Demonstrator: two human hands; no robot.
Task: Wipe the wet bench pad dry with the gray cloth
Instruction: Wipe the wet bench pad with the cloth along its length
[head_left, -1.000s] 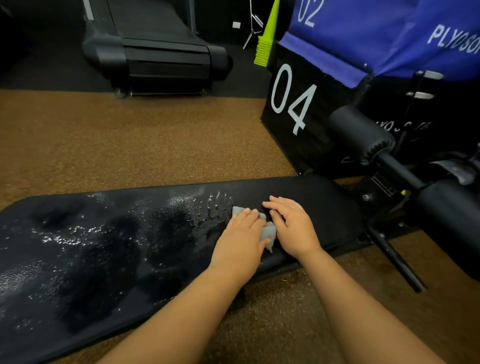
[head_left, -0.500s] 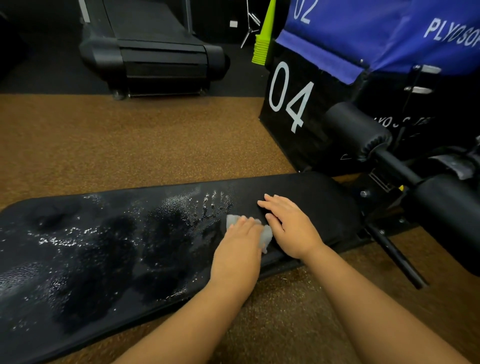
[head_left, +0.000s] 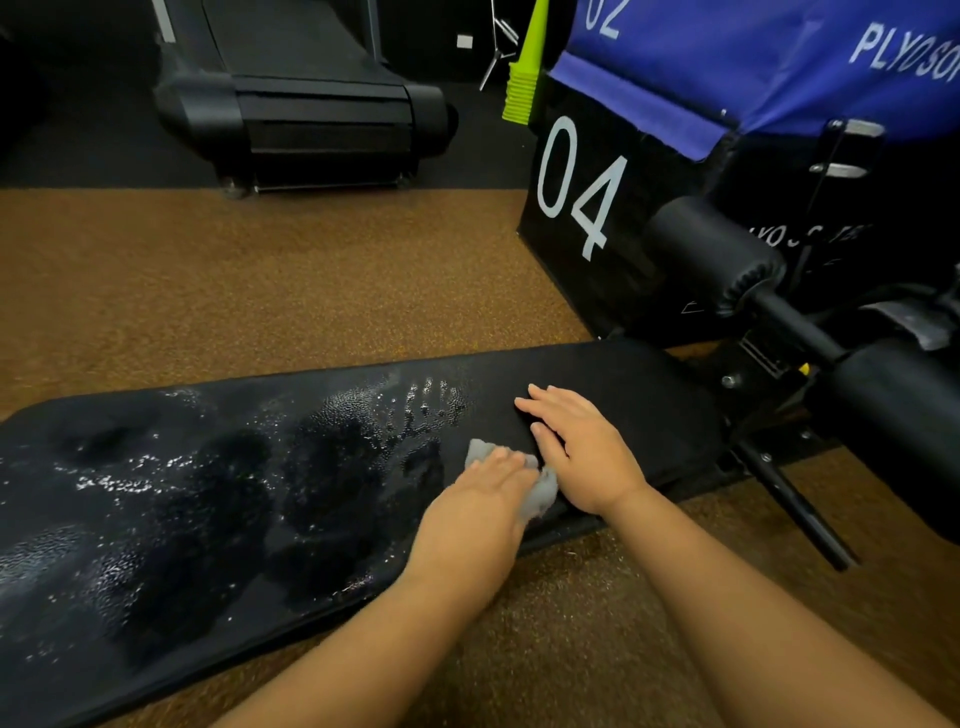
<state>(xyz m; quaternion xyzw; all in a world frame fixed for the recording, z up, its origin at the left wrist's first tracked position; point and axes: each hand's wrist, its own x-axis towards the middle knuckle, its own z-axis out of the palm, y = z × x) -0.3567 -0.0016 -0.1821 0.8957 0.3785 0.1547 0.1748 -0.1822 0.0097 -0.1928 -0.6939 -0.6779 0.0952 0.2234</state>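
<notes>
The black bench pad (head_left: 218, 499) stretches across the lower half of the head view, wet and glistening over its left and middle parts, matte at its right end. A small gray cloth (head_left: 540, 491) lies bunched near the pad's front edge. My left hand (head_left: 480, 512) presses down on the cloth with fingers laid flat over it. My right hand (head_left: 582, 452) rests flat on the dry part of the pad just right of the cloth, fingers straight and pointing left.
A black box marked 04 (head_left: 582, 208) with a blue cover (head_left: 753, 67) stands behind the pad's right end. Black foam rollers (head_left: 717, 254) and the bench frame (head_left: 795, 509) sit at the right. A treadmill (head_left: 306, 109) and green cones (head_left: 524, 78) stand at the back on brown floor (head_left: 260, 280).
My left hand has drawn the cloth toward the pad's front edge. My right hand has stayed flat beside it, and the view has shifted slightly.
</notes>
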